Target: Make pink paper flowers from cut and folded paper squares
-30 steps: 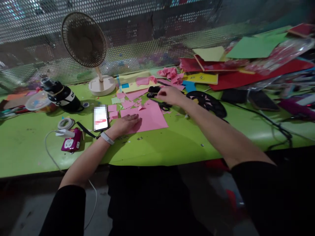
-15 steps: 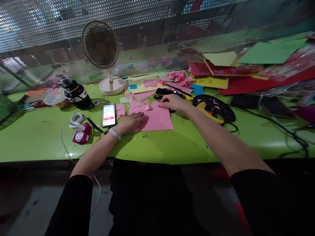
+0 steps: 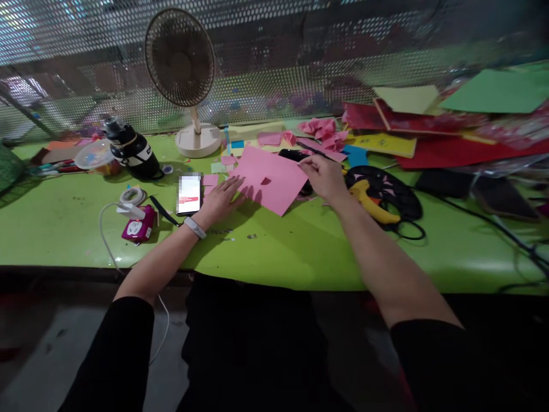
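Observation:
A sheet of pink paper [image 3: 274,171] is turned cornerwise and looks tilted above the green table [image 3: 257,254]. My right hand [image 3: 325,176] pinches its right corner between thumb and fingers. A small dark reddish patch shows near the middle of the sheet; whether it is a hole or a scrap I cannot tell. At the sheet's left edge my left hand [image 3: 219,201] is open, fingers spread, with a light band on the wrist. Small pink paper pieces [image 3: 210,181] lie just beyond that hand. Behind the sheet a black object [image 3: 294,154] is partly covered.
A phone [image 3: 189,194], a purple power adapter [image 3: 139,226] with a white cable, a tape roll [image 3: 132,196] and a black bottle [image 3: 134,151] are at left. A fan [image 3: 198,141] stands behind. At right lie a yellow banana-shaped thing [image 3: 373,205] and coloured paper [image 3: 489,94].
The pink sheet has come up from lying flat and turned, its right corner in my right hand. My left hand has slid left off the sheet's middle. The view has shifted slightly.

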Available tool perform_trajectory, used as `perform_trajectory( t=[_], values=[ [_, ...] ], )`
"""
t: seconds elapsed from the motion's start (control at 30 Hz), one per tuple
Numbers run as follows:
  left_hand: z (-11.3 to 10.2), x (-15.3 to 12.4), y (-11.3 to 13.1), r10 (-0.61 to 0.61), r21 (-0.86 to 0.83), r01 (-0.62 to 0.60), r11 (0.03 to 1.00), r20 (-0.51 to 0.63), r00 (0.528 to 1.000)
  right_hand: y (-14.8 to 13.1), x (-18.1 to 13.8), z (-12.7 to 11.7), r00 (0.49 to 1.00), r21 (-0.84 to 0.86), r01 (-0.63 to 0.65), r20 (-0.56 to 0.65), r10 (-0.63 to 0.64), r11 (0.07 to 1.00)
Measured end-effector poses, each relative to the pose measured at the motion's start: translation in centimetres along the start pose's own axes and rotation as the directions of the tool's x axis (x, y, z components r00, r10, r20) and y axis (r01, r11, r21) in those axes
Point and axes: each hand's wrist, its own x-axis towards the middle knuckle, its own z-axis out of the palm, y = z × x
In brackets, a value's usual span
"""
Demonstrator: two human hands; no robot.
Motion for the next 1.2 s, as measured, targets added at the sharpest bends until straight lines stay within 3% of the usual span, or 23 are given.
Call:
perform_trajectory(
  t=[0.13,0.23,0.33,0.53,0.67,0.73,0.8,0.9,0.97,1.07,1.2],
  values=[
    [0.0,-0.1,0.8,0.025,0.010,-0.027,1.000,0.170,0.985,-0.4,-0.2,-1.0,0.998,0.025,0.020,-0.062,-0.019,0.999],
    [-0.3,-0.2,1.7,0.009,0.042,-0.024,0.999,0.335,0.942,-1.5,-0.3,-1.9,0.991,0.007,-0.041,-0.129,0.041,0.999],
    [-0.5,-0.3,2.1,-0.002,0.044,-0.017,0.999,0.406,0.914,-2.5,-0.3,-2.7,0.981,-0.047,-0.117,-0.160,0.108,0.992],
    [-0.8,-0.2,2.3,-0.008,0.016,0.002,1.000,0.382,0.924,-2.2,0.3,-4.0,0.911,0.037,-0.198,-0.362,0.198,0.979],
    [-1.3,-0.4,2.7,-0.089,-0.180,0.126,0.975,0.202,0.975,-1.7,0.5,-4.6,0.861,0.176,-0.179,-0.449,0.241,0.968],
    [-1.5,-0.5,2.6,-0.164,-0.379,0.188,0.906,0.096,0.982,-1.6,0.3,-4.5,0.896,0.275,-0.152,-0.367,0.249,0.949],
    [-1.6,-0.6,2.4,-0.269,-0.633,0.243,0.735,0.057,0.961,-1.7,0.0,-4.1,0.943,0.367,-0.149,-0.226,0.244,0.918],
    [-1.9,-0.6,1.8,-0.420,-0.880,0.294,0.373,0.122,0.899,-2.1,-0.5,-3.5,0.970,0.448,-0.183,-0.065,0.236,0.875],
    [-2.2,-0.6,1.7,-0.450,-0.927,0.292,0.234,0.163,0.878,-2.2,-0.6,-3.3,0.972,0.471,-0.192,-0.027,0.232,0.861],
    [-2.7,-0.6,2.1,-0.411,-0.942,0.258,0.215,0.153,0.899,-2.4,-0.6,-3.1,0.969,0.483,-0.215,-0.004,0.248,0.849],
    [-2.4,-0.8,2.9,-0.346,-0.882,0.243,0.404,0.098,0.933,-2.8,-0.8,-2.6,0.947,0.528,-0.309,0.096,0.306,0.791]
  ],
)
